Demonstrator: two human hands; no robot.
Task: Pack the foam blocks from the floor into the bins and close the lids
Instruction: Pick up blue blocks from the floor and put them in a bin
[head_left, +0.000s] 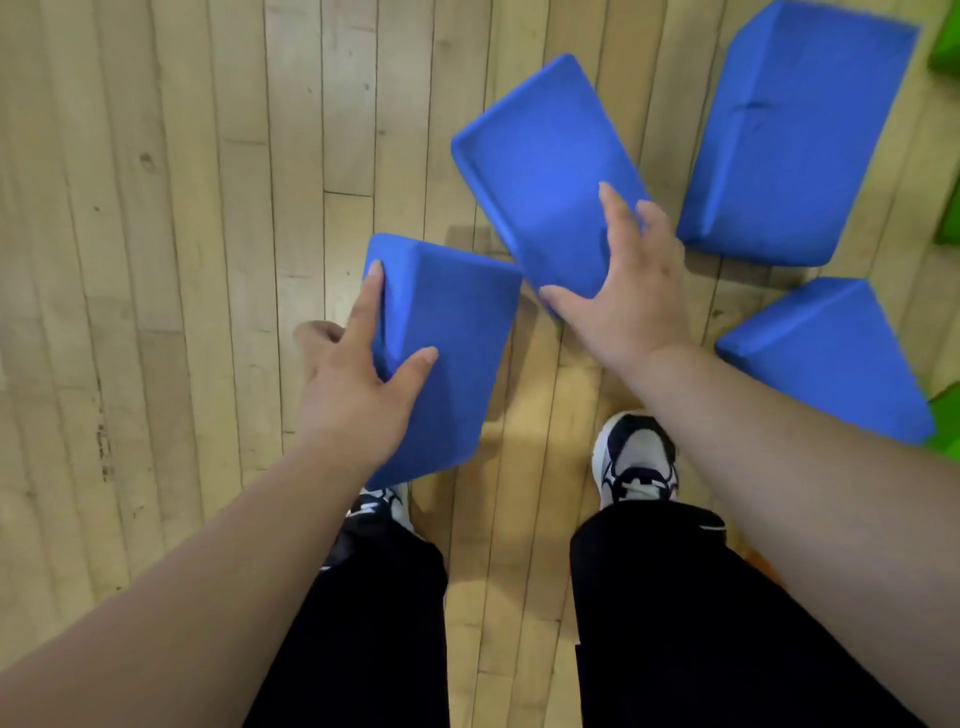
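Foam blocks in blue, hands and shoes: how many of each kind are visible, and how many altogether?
Blue foam blocks: 4
Hands, the left hand and the right hand: 2
Shoes: 2
Total: 8

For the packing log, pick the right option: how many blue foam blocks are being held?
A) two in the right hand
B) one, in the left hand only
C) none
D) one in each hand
D: the left hand grips the near blue block, and the right hand grips the tilted blue block.
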